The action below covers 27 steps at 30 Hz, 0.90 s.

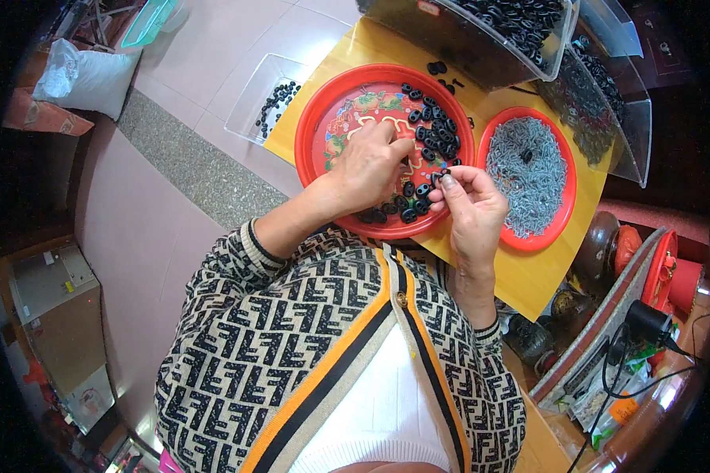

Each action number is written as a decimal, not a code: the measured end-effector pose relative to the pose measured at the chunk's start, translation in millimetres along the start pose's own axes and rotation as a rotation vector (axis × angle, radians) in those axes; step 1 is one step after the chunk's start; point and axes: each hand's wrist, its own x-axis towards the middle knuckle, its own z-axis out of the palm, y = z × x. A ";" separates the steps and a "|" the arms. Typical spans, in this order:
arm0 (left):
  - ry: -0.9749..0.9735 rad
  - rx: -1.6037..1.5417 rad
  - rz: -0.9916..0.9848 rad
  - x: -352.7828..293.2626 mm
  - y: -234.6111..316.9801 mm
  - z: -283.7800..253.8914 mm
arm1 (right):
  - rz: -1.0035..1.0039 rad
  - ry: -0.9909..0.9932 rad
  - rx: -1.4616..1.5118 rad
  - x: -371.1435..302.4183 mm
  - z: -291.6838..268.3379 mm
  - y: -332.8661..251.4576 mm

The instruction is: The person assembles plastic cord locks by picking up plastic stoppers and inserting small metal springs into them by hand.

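Note:
A round red tray (311, 118) with a floral bottom stands in front of me, holding several small black oval plastic pieces with two holes (442, 135), like cord locks. Over its middle, my left hand (373, 162) is closed, fingers curled down toward the bottom; whatever they grip is hidden. At the tray's right rim, my right hand (475, 206) pinches one black plastic piece (445, 174) between thumb and fingers. Right of it, a smaller red tray (569, 189) is heaped with small grey metal pieces (528, 169) that look like springs, a black piece lying on top.
Both trays rest on a yellow board (521, 277). Clear bins of black parts (481, 39) stand at the back right. A clear box (252, 87) with small black bits sits beyond the board's left edge. A black adapter (648, 322) with cables lies at right among clutter.

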 end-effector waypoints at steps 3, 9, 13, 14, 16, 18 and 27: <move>-0.040 0.044 0.014 1.6 -2.5 3.9 | 0.001 -0.041 0.003 -1.7 -0.3 2.0; -0.001 -0.154 -0.058 -2.1 -6.8 2.5 | 0.033 -0.068 0.022 -0.3 1.2 3.9; -0.111 -0.545 -0.359 -8.9 -1.7 -11.8 | 0.071 -0.132 0.103 -0.1 4.6 2.5; -0.040 -0.858 -0.416 -10.1 1.7 -15.1 | 0.071 -0.135 0.103 0.0 6.1 3.1; 0.038 -1.172 -0.468 -13.2 8.1 -19.8 | 0.101 -0.194 0.216 -0.1 10.1 4.7; 0.044 -1.239 -0.516 -15.7 14.1 -22.5 | 0.103 -0.213 0.238 -0.3 14.8 4.2; 0.040 -1.257 -0.496 -22.3 22.3 -33.5 | 0.082 -0.234 0.240 -2.5 21.0 -1.6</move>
